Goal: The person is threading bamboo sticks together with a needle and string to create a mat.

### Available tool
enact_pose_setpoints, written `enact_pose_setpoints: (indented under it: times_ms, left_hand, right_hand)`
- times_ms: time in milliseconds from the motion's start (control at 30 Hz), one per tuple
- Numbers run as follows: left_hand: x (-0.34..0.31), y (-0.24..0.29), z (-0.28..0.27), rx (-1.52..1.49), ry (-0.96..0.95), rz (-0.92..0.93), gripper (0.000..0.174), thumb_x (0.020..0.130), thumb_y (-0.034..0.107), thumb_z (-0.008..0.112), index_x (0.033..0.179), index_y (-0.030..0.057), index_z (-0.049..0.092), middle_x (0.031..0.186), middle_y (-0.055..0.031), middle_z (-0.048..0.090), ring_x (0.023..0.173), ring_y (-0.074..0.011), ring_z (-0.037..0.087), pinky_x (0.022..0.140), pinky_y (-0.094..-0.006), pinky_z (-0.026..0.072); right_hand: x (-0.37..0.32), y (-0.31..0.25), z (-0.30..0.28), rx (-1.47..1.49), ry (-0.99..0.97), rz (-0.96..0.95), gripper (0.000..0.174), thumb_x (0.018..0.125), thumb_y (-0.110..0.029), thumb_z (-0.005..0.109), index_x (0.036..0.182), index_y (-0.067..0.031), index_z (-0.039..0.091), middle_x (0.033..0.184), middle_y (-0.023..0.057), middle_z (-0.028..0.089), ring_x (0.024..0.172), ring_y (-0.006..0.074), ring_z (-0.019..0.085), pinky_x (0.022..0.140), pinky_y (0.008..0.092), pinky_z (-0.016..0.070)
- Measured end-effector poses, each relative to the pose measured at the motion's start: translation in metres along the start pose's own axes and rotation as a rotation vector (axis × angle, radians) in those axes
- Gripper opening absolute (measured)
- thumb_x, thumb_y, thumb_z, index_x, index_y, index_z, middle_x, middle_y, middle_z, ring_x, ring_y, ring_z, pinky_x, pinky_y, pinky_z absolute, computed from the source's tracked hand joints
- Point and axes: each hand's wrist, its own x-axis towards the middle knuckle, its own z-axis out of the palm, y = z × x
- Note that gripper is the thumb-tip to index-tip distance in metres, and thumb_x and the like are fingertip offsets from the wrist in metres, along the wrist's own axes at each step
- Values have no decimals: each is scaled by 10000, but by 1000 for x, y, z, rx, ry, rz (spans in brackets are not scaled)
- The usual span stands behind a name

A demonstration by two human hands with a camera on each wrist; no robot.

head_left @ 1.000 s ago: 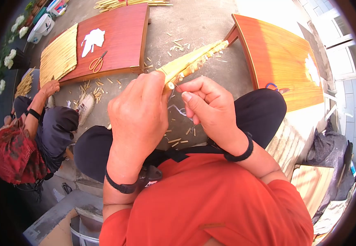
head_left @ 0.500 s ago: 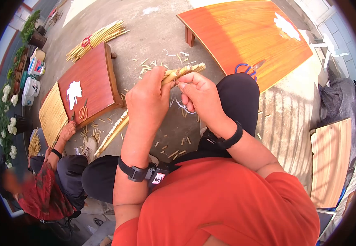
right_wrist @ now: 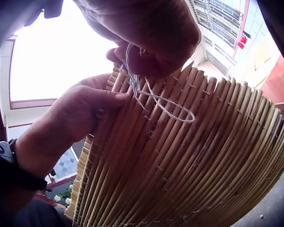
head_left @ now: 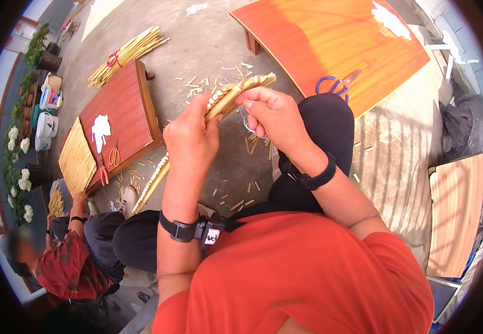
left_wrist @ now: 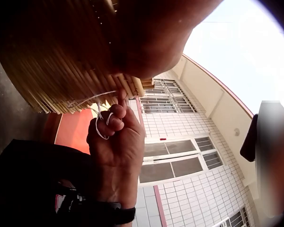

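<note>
In the head view the left hand (head_left: pixel 191 132) grips the stalk mat (head_left: pixel 226 106), and the right hand (head_left: pixel 273 118) pinches thumb to finger just beside that grip, blue-handled scissors (head_left: pixel 346 84) lying beyond it on a table (head_left: pixel 286 44). In the right wrist view, white thread (right_wrist: pixel 135 85) hangs looped from the right hand's pinch, over the mat next to the left thumb. The left wrist view shows that thread about the right fingers, near the mat's edge.
</note>
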Motion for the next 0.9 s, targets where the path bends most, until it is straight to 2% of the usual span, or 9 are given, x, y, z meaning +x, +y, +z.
enact_pose_setpoints:
  times_ms: [133, 300, 333, 433, 500, 600, 733, 800, 900]
  left_hand:
    - [2, 23, -48, -59, 132, 62, 333, 720, -11, 749, 1017, 60, 617, 774, -146, 658, 694, -337, 663, 600, -368, 519]
    - [-7, 62, -105, 24, 289, 236, 304, 724, -38, 739, 1006, 26, 647, 841, -127, 691, 737, -290, 693, 631, -334, 529]
    - [-10, 68, -114, 9, 293, 253, 340, 693, -79, 716, 1017, 2, 650, 871, -155, 704, 777, -304, 706, 679, -343, 549]
    - [-24, 67, -124, 7, 358, 376, 370, 658, -116, 679, 1014, -22, 650, 895, -198, 705, 821, -333, 713, 740, -364, 563]
    - [-30, 52, -118, 23, 392, 480, 346, 678, -106, 648, 1015, -30, 645, 911, -209, 706, 850, -341, 713, 771, -398, 566]
    - [-48, 0, -94, 160, 333, 548, 299, 726, -62, 652, 1018, 5, 643, 1002, -168, 705, 946, -322, 693, 838, -428, 540]
    - [-93, -69, -32, 227, 252, 471, 283, 757, -43, 637, 1031, 29, 639, 1080, -118, 694, 1036, -298, 661, 900, -441, 507]
    - [-112, -83, -4, 84, 187, 271, 323, 754, -51, 631, 1064, 39, 630, 1115, -113, 677, 1066, -308, 640, 916, -433, 499]
    - [-131, -83, 15, 31, 151, 148, 403, 740, -78, 620, 1124, 42, 608, 1173, -127, 650, 1108, -325, 612, 968, -443, 468]
  right_hand:
    - [-22, -34, 19, 127, -105, -87, 169, 961, -94, 530, 1041, 7, 639, 730, 23, 624, 580, 53, 551, 518, 197, 448]
    - [-51, -57, 38, 54, -112, -639, 137, 967, -81, 515, 1055, -7, 590, 920, 77, 671, 830, 140, 652, 727, 269, 515]
    - [-61, -64, 39, 5, -124, -657, 129, 970, -82, 524, 1061, -8, 578, 954, 94, 658, 870, 196, 658, 770, 294, 511]
    - [-71, -63, 42, -120, -131, -897, 124, 976, -86, 523, 1059, -8, 574, 951, 101, 654, 862, 225, 663, 763, 295, 512]
    - [-72, -45, 47, -127, -128, -917, 115, 977, -84, 525, 1056, -17, 576, 944, 110, 649, 865, 258, 664, 753, 301, 514]
    - [-59, 13, 57, -179, -147, -813, 123, 977, -72, 513, 1071, -17, 570, 941, 108, 657, 841, 229, 675, 735, 304, 520]
    - [-40, 93, 75, 49, -208, -279, 146, 985, -62, 476, 1090, -21, 567, 946, 90, 673, 795, 169, 679, 682, 278, 533]
    - [-26, 135, 69, 192, -261, -4, 173, 987, -56, 455, 1121, -32, 561, 986, 81, 679, 800, 154, 682, 651, 249, 537]
    - [-28, 148, 63, 147, -254, 102, 181, 986, -58, 460, 1138, -27, 552, 989, 77, 677, 806, 157, 685, 647, 247, 533]
